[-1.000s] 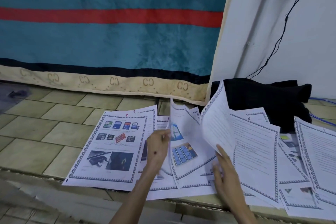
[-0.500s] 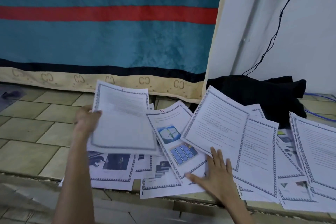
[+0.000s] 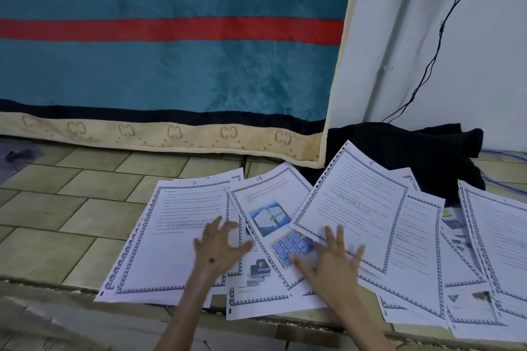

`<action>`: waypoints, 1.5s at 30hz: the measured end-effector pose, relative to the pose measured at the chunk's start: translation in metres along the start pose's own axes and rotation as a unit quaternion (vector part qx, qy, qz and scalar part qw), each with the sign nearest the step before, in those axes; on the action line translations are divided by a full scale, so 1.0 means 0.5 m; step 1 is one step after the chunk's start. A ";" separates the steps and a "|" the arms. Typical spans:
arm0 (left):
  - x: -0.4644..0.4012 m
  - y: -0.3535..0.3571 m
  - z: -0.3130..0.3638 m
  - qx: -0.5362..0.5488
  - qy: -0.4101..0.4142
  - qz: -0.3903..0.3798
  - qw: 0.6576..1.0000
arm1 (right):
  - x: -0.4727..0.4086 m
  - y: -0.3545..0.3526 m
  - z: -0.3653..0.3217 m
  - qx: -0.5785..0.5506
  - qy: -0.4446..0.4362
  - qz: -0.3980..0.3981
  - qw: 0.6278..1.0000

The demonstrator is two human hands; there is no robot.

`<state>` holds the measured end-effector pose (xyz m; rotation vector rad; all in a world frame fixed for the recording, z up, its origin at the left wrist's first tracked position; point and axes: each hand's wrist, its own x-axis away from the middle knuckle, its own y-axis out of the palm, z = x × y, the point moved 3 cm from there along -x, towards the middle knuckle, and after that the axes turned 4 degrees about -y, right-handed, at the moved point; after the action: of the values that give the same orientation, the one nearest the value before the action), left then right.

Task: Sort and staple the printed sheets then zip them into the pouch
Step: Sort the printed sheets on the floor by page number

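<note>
Single head-worn wide-angle view, aimed forward and down from close above a spread of white bordered printed sheets on a greenish tiled floor. Facing a hanging teal blanket with a red stripe; white wall at right.

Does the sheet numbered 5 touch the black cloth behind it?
Cannot tell. In the head view the sheet numbered 5 overlaps the black cloth, but its upper corner may be raised above it.

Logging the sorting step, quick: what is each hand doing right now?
Left hand: open, fingers spread over the sheet marked 7, holding nothing.
Right hand: open, fingers spread over the overlapping sheets, holding nothing.
</note>
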<state>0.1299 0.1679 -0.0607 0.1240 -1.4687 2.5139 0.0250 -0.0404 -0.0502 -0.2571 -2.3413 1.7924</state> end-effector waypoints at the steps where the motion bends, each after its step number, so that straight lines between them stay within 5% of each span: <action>1: 0.001 0.017 0.002 -0.003 -0.020 -0.021 1.000 | 0.002 0.002 -0.025 -0.008 -0.040 0.015 0.999; 5: -0.005 0.032 -0.007 -0.016 -0.041 0.000 0.999 | -0.012 0.038 -0.092 -0.009 -0.110 -0.017 0.994; 12: 0.006 0.015 -0.005 0.057 -0.019 0.045 0.997 | -0.054 0.059 -0.081 0.014 -0.105 -0.015 0.994; 16: 0.023 -0.031 0.000 0.185 -0.042 0.071 0.979 | -0.059 -0.002 -0.053 -0.235 -0.047 0.003 0.971; 20: 0.019 -0.078 -0.056 0.380 -0.110 0.104 0.912 | -0.059 -0.045 -0.019 -0.388 -0.009 -0.017 0.921; 22: 0.023 -0.077 -0.091 0.470 -0.148 0.127 0.861 | -0.046 -0.022 -0.041 -0.327 -0.016 -0.079 0.942; 25: 0.039 -0.052 -0.133 0.556 -0.213 0.136 0.792 | -0.028 0.037 -0.094 -0.022 -0.038 -0.129 0.991; 27: 0.042 -0.047 -0.135 0.598 -0.208 0.121 0.765 | -0.024 0.066 -0.099 0.007 0.000 -0.119 0.993; 31: 0.047 -0.058 -0.103 0.582 -0.161 0.112 0.789 | -0.039 0.053 -0.097 0.046 -0.015 -0.086 0.995; 34: 0.046 -0.050 -0.080 0.560 -0.173 0.083 0.806 | -0.053 0.030 -0.083 -0.070 0.004 -0.059 0.996; 38: 0.046 -0.033 -0.046 0.563 -0.159 0.046 0.810 | -0.067 -0.061 -0.039 -0.376 0.052 -0.014 0.925; 45: 0.047 -0.026 -0.023 0.555 -0.135 0.032 0.820 | -0.051 -0.097 0.112 -0.638 0.210 -0.038 0.740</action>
<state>0.1106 0.1877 -0.0512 0.6289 0.1532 3.1266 0.0346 -0.1116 -0.0185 -0.6092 -2.6608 -0.2167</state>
